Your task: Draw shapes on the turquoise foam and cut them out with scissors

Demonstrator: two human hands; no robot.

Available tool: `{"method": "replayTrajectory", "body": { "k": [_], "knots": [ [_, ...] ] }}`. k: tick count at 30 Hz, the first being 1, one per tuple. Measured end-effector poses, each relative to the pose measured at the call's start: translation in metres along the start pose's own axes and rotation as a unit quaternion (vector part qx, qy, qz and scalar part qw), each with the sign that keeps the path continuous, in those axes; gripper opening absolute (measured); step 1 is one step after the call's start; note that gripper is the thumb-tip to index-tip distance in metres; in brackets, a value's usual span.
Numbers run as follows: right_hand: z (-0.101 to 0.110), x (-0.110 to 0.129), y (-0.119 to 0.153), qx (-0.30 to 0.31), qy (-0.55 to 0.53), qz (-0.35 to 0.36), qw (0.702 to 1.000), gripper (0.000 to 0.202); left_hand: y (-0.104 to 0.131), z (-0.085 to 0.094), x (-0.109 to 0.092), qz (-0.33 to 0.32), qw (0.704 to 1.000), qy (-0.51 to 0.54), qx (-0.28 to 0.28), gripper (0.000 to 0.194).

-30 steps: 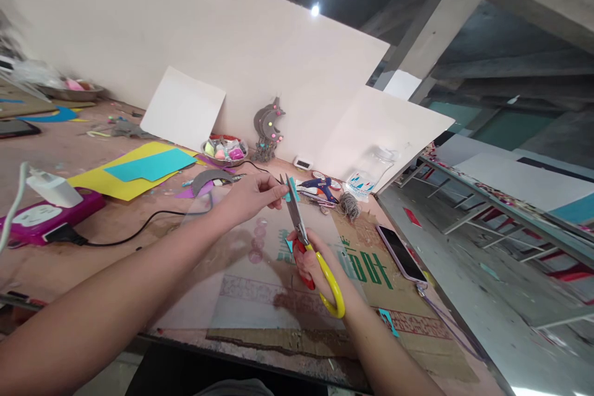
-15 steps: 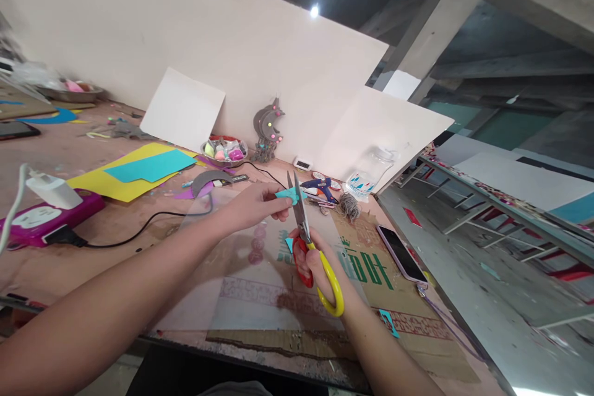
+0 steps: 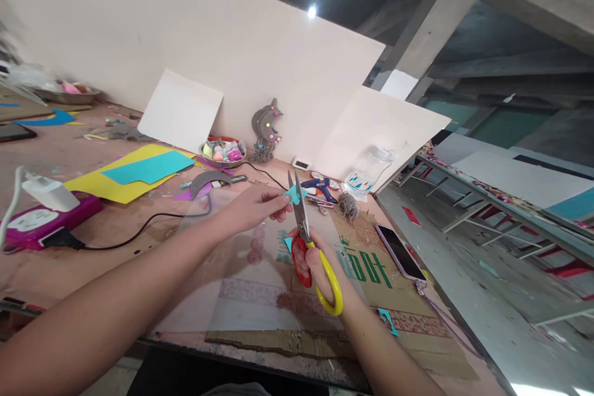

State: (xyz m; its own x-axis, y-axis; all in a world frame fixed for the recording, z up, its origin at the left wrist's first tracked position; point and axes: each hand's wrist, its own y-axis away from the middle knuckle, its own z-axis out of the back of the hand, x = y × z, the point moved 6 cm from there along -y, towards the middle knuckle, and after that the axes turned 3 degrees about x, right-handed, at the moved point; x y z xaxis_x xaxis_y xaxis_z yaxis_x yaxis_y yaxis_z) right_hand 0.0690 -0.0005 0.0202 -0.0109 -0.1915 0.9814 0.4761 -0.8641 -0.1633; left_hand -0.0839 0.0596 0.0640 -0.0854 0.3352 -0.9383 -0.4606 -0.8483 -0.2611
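Note:
My left hand [image 3: 264, 205] pinches a small turquoise piece of paper [image 3: 294, 194] between thumb and fingers, over the middle of the table. The blades of a pair of scissors [image 3: 301, 216] are parted around that piece. My right hand [image 3: 320, 266] is closed on the scissors, with one red handle loop and one yellow one. Below them lies a translucent sheet [image 3: 250, 303] on printed cardboard [image 3: 417, 346]. One turquoise scrap [image 3: 288, 244] shows beside the red loop, and another turquoise scrap [image 3: 388, 322] rests on the cardboard at the right.
Yellow paper [image 3: 93, 184] with a turquoise sheet [image 3: 148, 167] lies left, near a purple power strip [image 3: 74, 213] and its black cable. Behind are a bowl of coloured clay packets [image 3: 223, 151], a grey moon ornament [image 3: 265, 127], a glue gun [image 3: 320, 187], twine [image 3: 348, 205] and a jar [image 3: 369, 173]. A phone [image 3: 400, 252] lies right.
The turquoise piece has turned in my left fingers and looks more compact between the blades. Both hands stay nearly in place; the view has shifted slightly.

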Motion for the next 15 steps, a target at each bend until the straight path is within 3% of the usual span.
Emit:
{"method": "replayTrajectory", "body": {
  "k": [15],
  "knots": [
    [-0.0010,-0.0029,-0.0005,0.006,-0.012,-0.011,1.000,0.061,0.0001,-0.0041,0.0056,0.000,1.000,-0.004,0.015,0.040]
  ]
}}
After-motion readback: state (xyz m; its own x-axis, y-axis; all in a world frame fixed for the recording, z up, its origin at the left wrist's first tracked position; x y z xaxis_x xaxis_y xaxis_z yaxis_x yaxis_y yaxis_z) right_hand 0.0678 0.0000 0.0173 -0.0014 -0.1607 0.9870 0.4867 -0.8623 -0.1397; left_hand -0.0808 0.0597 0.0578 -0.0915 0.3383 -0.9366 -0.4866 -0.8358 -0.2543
